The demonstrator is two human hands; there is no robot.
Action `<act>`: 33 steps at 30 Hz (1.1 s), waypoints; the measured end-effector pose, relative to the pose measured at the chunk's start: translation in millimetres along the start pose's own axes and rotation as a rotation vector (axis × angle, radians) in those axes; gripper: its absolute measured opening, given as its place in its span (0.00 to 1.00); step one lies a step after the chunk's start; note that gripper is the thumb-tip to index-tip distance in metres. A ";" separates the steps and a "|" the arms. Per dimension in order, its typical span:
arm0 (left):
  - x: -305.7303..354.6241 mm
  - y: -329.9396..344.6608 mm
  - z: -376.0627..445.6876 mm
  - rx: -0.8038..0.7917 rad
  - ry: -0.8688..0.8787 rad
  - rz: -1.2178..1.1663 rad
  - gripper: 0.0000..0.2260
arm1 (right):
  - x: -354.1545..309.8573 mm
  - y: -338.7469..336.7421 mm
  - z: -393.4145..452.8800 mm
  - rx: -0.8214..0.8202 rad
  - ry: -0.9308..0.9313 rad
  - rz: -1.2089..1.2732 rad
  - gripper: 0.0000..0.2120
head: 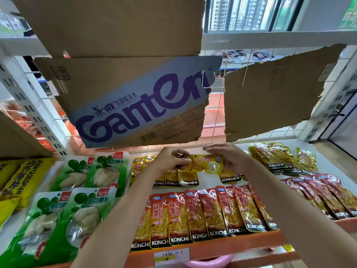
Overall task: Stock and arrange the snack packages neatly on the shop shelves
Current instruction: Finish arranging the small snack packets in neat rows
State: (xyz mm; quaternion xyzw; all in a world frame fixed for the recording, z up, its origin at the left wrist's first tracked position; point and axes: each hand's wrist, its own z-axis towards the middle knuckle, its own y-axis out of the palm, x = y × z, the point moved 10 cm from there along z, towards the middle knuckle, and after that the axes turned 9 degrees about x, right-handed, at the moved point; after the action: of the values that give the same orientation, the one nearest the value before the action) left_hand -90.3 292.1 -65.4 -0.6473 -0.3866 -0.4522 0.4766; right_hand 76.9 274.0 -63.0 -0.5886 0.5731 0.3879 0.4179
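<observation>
Packets fill the white shelf (326, 165) from its orange front lip back toward the wire grille. Nearest the edge, a row of red Konchew packs (202, 215) lies overlapped like tiles, their dark bottoms lined up along the lip, just above a paper price tag (171, 256). To their left sit four green radish bags (77, 206) in two rows of two, and further left, yellow bags (21, 182) with black lettering. On the right, another fan of red packs (326, 192) slants toward the shelf's corner.

Behind the red row comes a row of yellow Konchew packs (181, 176), and both forearms reach over the stock to this spot. The left hand (170, 161) pinches one end of a single yellow packet (204, 164), thumb on top; the right hand (228, 158) grips the other end, fingers spread over its upper edge. The packet is held lying sideways just above the yellow row (whether it touches the packs beneath, I cannot tell). More yellow packs (274, 157) are heaped at the back right.

Farther off, a torn Ganten carton sheet (135, 101) and a plain cardboard piece (270, 93) hang against the grille (218, 113), with a window (251, 12) above.
</observation>
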 end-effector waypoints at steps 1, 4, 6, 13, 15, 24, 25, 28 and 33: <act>-6.8 -2.0 -1.9 0.035 -0.066 -0.132 0.08 | 3.7 -5.5 1.3 0.037 0.048 0.148 0.10; -20.8 -7.5 -6.5 0.222 -0.200 -0.528 0.08 | 18.5 -5.4 0.0 0.057 0.159 0.325 0.20; -22.8 -0.2 -9.4 0.287 -0.216 -0.639 0.08 | 31.2 7.7 -1.2 0.000 0.182 0.277 0.20; 1.0 14.2 -10.9 0.300 0.154 0.413 0.13 | 18.8 10.4 13.4 0.186 -0.042 0.042 0.06; 4.7 14.0 -10.4 0.257 0.261 0.612 0.20 | 20.0 -1.3 18.7 0.248 -0.041 -0.095 0.09; -24.2 32.0 -10.8 -0.058 0.283 0.968 0.37 | 29.4 -3.1 29.8 0.279 -0.104 -0.767 0.14; -24.5 32.4 -9.9 -0.071 0.269 0.981 0.37 | 26.5 -1.8 29.9 0.300 -0.142 -0.869 0.14; -23.9 34.2 -2.7 -0.121 0.215 1.054 0.36 | 19.7 6.3 25.6 0.350 -0.270 -1.039 0.13; -3.2 49.2 10.4 -0.024 0.231 1.047 0.32 | 14.9 7.1 22.4 0.372 -0.354 -1.118 0.13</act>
State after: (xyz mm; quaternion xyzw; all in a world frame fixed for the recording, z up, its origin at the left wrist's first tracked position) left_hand -43.1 289.8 -83.1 -0.7052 0.0481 -0.2266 0.6701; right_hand 70.9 289.8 -85.1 -0.6439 0.1577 0.0955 0.7426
